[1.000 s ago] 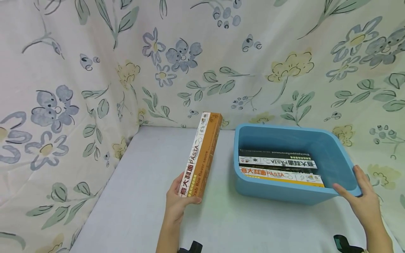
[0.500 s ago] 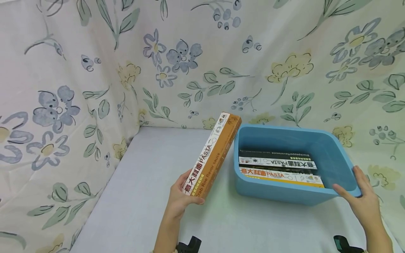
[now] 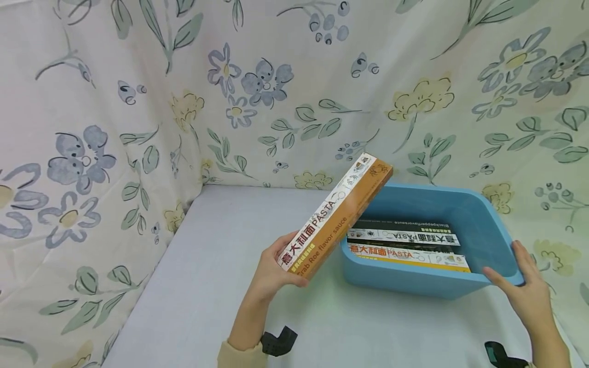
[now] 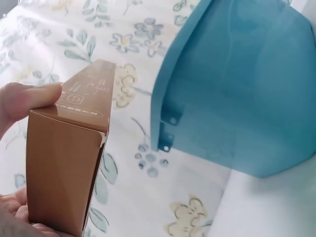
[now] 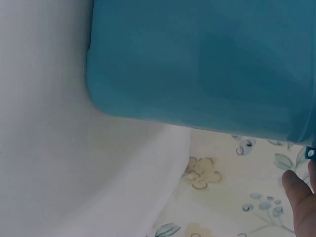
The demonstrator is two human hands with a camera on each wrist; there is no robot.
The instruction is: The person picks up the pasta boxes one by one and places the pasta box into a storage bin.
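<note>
My left hand (image 3: 276, 271) grips the near end of a brown and white pasta box (image 3: 338, 214), marked "Crab Roe flavor sauce". Tilted, the box reaches up to the right, its far end over the left rim of a blue plastic bin (image 3: 414, 286). In the left wrist view, the thumb lies on one side of the pasta box (image 4: 64, 168) and fingers are under it. My right hand (image 3: 526, 291) holds the bin's near right corner. Inside the bin lie a yellow and white pasta box (image 3: 409, 256) and a black and white one (image 3: 405, 236).
A white tabletop (image 3: 193, 296) lies under the bin. Floral cloth (image 3: 294, 102) hangs behind and to the left of the table. The right part of the bin's inside (image 3: 483, 240) shows bare blue floor and wall.
The left hand has moved right with the pasta box, which now leans further right and has come over the bin's left rim. The right hand and the bin have stayed put.
</note>
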